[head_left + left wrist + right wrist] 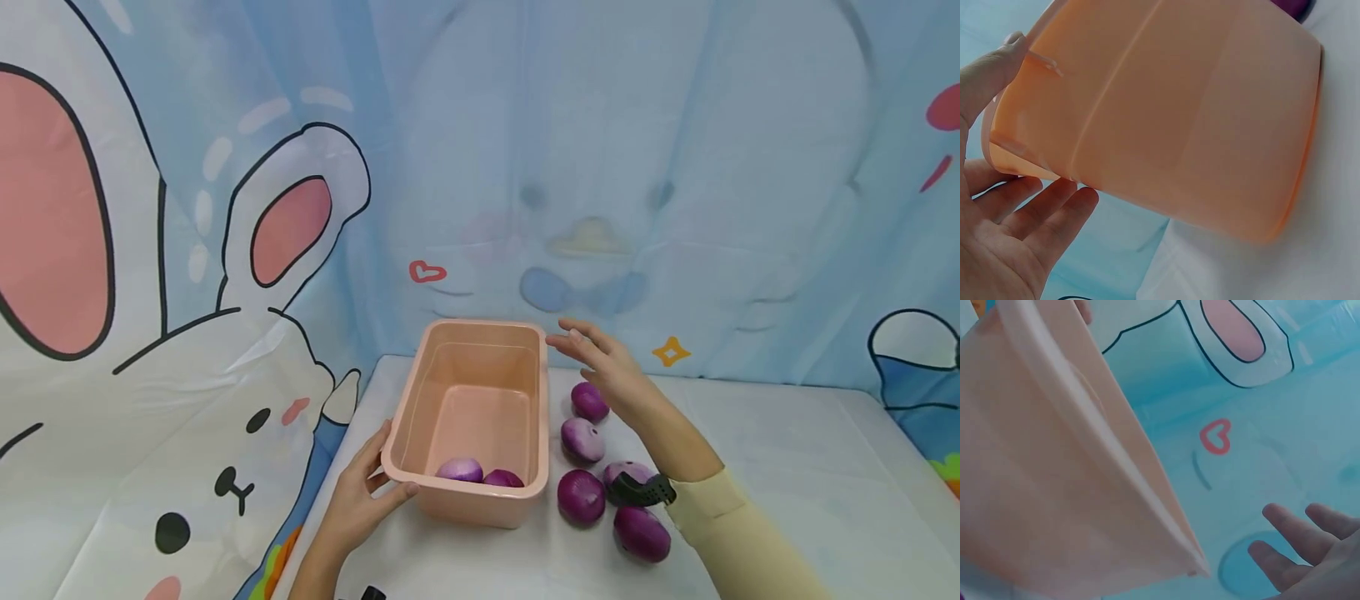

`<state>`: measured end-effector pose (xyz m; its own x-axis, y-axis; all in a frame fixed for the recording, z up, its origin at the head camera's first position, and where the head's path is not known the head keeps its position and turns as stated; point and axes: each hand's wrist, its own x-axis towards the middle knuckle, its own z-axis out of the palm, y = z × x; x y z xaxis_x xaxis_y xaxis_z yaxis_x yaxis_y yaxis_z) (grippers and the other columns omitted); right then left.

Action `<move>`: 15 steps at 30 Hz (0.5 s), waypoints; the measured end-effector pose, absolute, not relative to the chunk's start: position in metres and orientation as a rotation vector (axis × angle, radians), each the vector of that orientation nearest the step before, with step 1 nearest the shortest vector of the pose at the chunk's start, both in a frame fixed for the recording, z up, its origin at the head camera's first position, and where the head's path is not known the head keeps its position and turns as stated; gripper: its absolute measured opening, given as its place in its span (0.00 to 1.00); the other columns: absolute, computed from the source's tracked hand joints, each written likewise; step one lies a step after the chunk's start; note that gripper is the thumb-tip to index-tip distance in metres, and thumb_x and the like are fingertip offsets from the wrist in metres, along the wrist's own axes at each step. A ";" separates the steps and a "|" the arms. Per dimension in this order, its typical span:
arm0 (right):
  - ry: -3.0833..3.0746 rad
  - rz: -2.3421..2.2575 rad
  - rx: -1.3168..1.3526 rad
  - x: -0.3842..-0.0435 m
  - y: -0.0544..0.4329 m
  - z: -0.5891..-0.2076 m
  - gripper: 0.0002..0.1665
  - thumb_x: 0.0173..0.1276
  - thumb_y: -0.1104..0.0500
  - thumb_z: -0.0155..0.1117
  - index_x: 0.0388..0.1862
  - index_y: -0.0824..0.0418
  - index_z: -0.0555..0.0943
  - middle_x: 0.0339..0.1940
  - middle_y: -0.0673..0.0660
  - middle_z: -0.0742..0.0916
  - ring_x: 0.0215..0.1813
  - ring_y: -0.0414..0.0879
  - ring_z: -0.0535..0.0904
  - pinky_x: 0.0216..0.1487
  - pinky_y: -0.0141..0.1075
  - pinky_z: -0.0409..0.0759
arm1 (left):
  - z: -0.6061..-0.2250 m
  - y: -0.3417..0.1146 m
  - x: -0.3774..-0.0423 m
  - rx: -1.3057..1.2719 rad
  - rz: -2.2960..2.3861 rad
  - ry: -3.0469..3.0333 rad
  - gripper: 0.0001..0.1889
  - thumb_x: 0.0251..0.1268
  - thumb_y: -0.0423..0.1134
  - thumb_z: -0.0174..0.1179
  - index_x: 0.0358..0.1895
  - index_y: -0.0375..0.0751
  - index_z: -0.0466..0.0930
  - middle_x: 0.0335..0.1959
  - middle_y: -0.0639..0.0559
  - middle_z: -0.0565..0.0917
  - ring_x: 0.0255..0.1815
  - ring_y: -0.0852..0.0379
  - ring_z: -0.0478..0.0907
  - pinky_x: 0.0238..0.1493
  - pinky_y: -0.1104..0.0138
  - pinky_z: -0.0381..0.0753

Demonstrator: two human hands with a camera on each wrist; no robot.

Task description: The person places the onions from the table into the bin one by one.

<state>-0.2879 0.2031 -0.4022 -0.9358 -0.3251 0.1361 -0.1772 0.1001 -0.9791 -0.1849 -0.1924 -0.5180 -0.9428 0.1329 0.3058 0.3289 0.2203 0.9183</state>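
A peach-coloured plastic tub [480, 506] stands on the white table, with two purple onions [461, 469] lying at its near end. My left hand [362, 492] holds the tub's near left corner. In the left wrist view, the thumb [997, 72] lies along one wall and the fingers [1054, 209] touch the adjoining wall. Beside the far right corner of the tub, my right hand [611, 371] is raised with its fingers extended and holds nothing. The right wrist view shows those spread fingers [1297, 534] apart from the tub's rim [1116, 456].
Several purple onions [581, 497] sit on the table right of the tub, partly under my right forearm. A dark band [637, 490] circles the right wrist. Behind the table [787, 467] hangs a blue cartoon curtain [480, 167], which also runs down the left side.
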 end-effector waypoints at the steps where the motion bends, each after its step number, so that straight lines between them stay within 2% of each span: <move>1: 2.248 -1.956 -0.513 -0.286 0.208 -0.404 0.37 0.85 0.42 0.48 0.83 0.59 0.59 0.75 0.63 0.75 0.80 0.57 0.60 0.74 0.73 0.45 | -0.518 -0.193 -0.185 -0.453 -1.811 -2.322 0.50 0.60 0.36 0.78 0.83 0.51 0.57 0.80 0.48 0.62 0.72 0.43 0.70 0.61 0.59 0.81; 8: 2.354 -1.804 -0.514 -0.267 0.235 -0.416 0.35 0.84 0.42 0.51 0.81 0.57 0.64 0.72 0.61 0.78 0.78 0.58 0.62 0.75 0.72 0.46 | -0.517 -0.194 -0.184 -0.466 -1.796 -2.322 0.51 0.60 0.37 0.78 0.83 0.51 0.57 0.80 0.47 0.62 0.73 0.43 0.70 0.61 0.59 0.81; 11: 2.438 -1.681 -0.523 -0.256 0.245 -0.425 0.33 0.84 0.45 0.54 0.79 0.58 0.66 0.72 0.63 0.78 0.76 0.61 0.66 0.74 0.71 0.53 | -0.516 -0.195 -0.184 -0.468 -1.797 -2.314 0.50 0.60 0.37 0.78 0.83 0.50 0.57 0.80 0.47 0.62 0.73 0.43 0.70 0.61 0.58 0.81; 15: 2.602 -1.396 -0.552 -0.242 0.261 -0.442 0.35 0.82 0.43 0.58 0.79 0.60 0.67 0.73 0.63 0.76 0.73 0.64 0.69 0.67 0.71 0.66 | -0.517 -0.193 -0.183 -0.472 -1.803 -2.322 0.50 0.60 0.37 0.78 0.83 0.49 0.57 0.80 0.46 0.62 0.73 0.43 0.69 0.61 0.57 0.81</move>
<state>-0.2424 0.2605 -0.4422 -0.9232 -0.3810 0.0511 -0.2532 0.5027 -0.8265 -0.1828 -0.1935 -0.5167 -0.9367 0.1466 0.3180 0.3444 0.2218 0.9122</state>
